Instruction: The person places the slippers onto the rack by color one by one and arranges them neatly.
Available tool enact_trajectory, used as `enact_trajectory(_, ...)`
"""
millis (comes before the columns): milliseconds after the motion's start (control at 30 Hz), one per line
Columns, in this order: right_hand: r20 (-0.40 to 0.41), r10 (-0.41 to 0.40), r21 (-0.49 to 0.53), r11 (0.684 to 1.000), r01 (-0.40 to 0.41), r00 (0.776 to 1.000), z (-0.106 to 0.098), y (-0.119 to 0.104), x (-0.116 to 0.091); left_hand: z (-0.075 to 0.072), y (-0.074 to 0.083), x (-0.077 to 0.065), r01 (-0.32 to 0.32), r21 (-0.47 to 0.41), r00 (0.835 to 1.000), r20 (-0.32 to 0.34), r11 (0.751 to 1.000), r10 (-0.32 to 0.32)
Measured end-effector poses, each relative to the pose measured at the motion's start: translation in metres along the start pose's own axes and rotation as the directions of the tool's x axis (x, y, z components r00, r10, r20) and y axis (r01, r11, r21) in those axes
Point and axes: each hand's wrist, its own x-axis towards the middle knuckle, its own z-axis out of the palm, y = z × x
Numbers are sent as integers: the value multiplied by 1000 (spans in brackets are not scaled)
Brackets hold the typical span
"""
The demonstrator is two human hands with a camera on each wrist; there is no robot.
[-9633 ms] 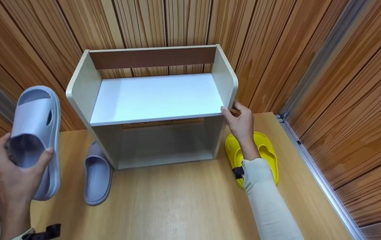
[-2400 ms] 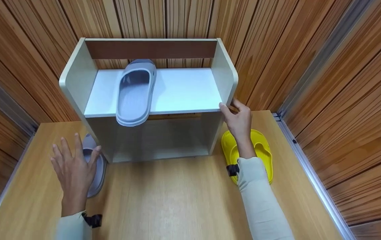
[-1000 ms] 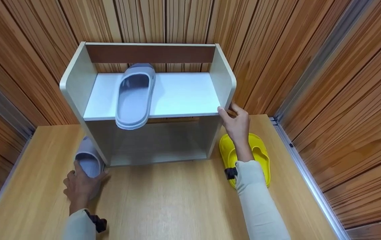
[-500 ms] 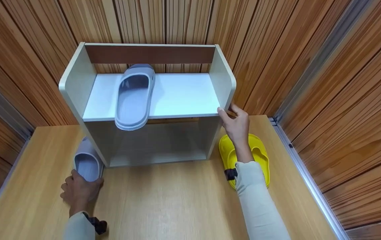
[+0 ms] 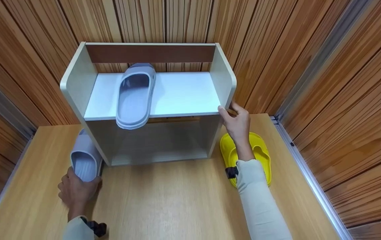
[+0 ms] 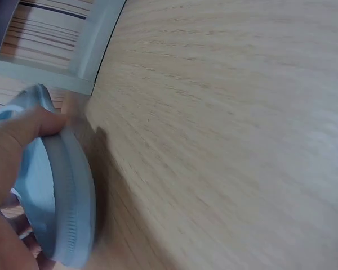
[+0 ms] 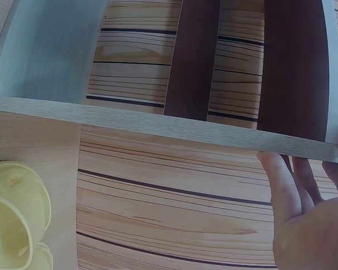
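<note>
Grey slipper: lower left of the head view, against or just beside the rack. Left hand grips its heel end, thumb and fingers part-closed around opposite edges. Right hand, right of centre, pinches the rack's side edge. Step in hand, as judged: picking up this slipper. Next move calls for a lift clear of the rack, likely toward the shelved slipper, upper centre-left. Yellow footwear, lower right, partly hidden.

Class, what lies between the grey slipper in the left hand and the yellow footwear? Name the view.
In the head view, the shelf stands between the grey slipper and yellow footwear, with bare wooden surface along its front.
</note>
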Motion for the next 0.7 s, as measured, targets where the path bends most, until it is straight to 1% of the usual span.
enact_trajectory(100,1,7,-6,1000,-7,1000,0,-1,0,-1,0,-2,-5,-42,999,-36,999,4)
enact_trajectory(233,9,22,-16,1000,-21,1000,0,-1,0,-5,-1,-7,-25,-90,994,-109,996,15)
enact_trajectory(300,6,22,-21,1000,-22,1000,-1,-1,0,-7,-1,-11,-54,-122,988,-151,991,35)
enact_trajectory(367,-2,13,-20,1000,-13,1000,-1,-1,1,-9,0,-15,-100,-154,978,-196,983,68)
enact_trajectory(433,-7,4,-17,1000,-4,1000,-2,-1,1,-11,1,-19,-146,-178,965,-241,973,101)
enact_trajectory(500,-11,-4,-14,1000,4,1000,-2,-1,2,-13,1,-22,-197,-196,947,-290,961,135)
enact_trajectory(600,-8,-2,-17,1000,2,1000,-1,-1,1,-17,1,-28,-259,-214,914,-371,942,167)
enact_trajectory(700,-5,7,-15,1000,-8,1000,0,-1,0,-22,0,-33,-322,-232,873,-448,918,193)
